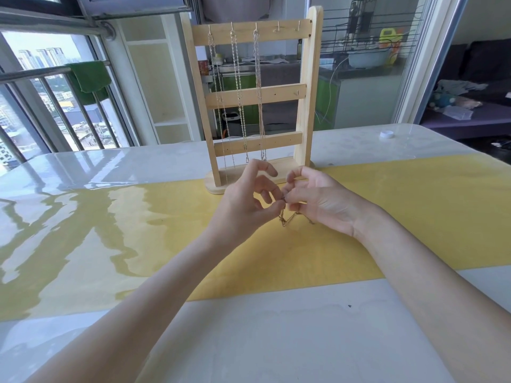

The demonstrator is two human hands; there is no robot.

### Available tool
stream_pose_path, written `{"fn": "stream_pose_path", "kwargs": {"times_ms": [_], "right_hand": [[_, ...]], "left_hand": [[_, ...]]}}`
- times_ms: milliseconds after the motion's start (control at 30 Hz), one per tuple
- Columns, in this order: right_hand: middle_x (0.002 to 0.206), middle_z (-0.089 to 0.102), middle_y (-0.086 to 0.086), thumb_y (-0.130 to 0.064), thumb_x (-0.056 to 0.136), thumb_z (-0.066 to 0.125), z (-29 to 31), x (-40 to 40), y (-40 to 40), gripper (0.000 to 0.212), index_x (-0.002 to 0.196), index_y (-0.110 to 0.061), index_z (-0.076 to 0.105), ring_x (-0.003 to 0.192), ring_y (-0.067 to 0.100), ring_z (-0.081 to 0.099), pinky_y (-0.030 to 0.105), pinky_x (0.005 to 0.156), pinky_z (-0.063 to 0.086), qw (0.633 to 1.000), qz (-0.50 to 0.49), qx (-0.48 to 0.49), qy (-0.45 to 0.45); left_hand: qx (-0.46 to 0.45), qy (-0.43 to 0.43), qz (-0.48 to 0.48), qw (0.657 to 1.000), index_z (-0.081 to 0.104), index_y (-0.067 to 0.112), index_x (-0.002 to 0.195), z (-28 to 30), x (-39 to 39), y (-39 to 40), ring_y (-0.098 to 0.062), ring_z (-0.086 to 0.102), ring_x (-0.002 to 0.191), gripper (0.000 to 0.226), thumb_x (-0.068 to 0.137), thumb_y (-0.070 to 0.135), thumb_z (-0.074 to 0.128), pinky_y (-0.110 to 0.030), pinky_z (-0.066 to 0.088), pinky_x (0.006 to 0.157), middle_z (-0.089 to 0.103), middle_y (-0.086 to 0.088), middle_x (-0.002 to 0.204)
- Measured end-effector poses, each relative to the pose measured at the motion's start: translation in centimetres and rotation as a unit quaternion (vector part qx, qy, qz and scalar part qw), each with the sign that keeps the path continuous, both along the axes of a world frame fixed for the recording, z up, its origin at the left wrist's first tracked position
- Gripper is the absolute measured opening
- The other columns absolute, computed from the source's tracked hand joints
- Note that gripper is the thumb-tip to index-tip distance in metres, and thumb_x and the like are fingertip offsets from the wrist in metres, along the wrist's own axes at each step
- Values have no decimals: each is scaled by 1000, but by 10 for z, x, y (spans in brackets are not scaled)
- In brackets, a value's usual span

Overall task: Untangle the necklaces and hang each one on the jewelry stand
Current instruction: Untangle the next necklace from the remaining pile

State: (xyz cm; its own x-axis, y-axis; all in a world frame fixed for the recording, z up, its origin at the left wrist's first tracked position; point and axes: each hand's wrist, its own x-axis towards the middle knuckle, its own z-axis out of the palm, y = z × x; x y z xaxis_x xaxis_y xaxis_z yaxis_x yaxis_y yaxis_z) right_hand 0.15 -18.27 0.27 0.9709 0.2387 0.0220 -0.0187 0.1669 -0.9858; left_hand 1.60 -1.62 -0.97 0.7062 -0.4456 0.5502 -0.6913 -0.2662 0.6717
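Both hands (279,200) pinch a thin gold chain (287,218) — fine, kinked links.

Bright daylight from the window (41,78) glares across the glossy table (83,205); wide-angle edges bend.

Left hand (243,200) and right hand (318,200) raised together, fingers pinching, forearms extended

Single head cam, wide-angle, looking forward and down over the counter (83,211); close on both forearms, stand (257,95) ahead.
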Motion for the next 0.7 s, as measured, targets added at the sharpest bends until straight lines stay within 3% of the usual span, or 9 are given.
{"fn": "stream_pose_path", "kwargs": {"times_ms": [133, 267, 400, 500, 700], "right_hand": [[71, 60, 2, 15, 84, 53, 0, 0, 1, 30, 95, -11, 43, 64, 13, 52, 24, 61, 41, 1000, 0, -19, 0], [68, 58, 0, 15, 84, 52, 1, -1, 1, 29, 95, -10, 43, 62, 13, 49, 25, 63, 37, 999, 5, -47, -7], [70, 53, 1, 15, 84, 47, 1, -2, 3, 28, 96, -10, 43, 67, 16, 44, 25, 62, 36, 997, 9, -73, -15], [72, 52, 2, 15, 85, 46, 2, -2, 5, 27, 95, -11, 43, 63, 13, 43, 21, 58, 36, 997, 4, -80, -22], [73, 53, 2, 14, 85, 48, 2, -2, 4, 28, 95, -12, 43, 61, 12, 44, 17, 56, 38, 996, -10, -85, -31]], "left_hand": [[36, -75, 11, 996, 43, 10, 108, 0, -2, -1, -10, 50, 70, 40, 77, 2, 68, -17, 46, 58, 57, 16, 77], [52, -72, 5, 996, 43, 11, 107, 1, -4, -1, -9, 47, 63, 38, 76, 7, 64, -29, 49, 61, 55, 16, 76], [28, 3, -17, 999, 39, 19, 101, 0, -2, -2, -7, 47, 60, 41, 80, -5, 64, -16, 43, 58, 57, 10, 76], [13, 34, -16, 999, 38, 16, 101, -1, 0, -2, -7, 49, 63, 37, 82, -5, 61, -15, 41, 58, 57, 6, 77], [10, 22, -11, 1000, 40, 16, 104, 2, 1, 0, -4, 54, 67, 37, 83, -2, 64, -13, 42, 58, 62, 5, 80]]}}
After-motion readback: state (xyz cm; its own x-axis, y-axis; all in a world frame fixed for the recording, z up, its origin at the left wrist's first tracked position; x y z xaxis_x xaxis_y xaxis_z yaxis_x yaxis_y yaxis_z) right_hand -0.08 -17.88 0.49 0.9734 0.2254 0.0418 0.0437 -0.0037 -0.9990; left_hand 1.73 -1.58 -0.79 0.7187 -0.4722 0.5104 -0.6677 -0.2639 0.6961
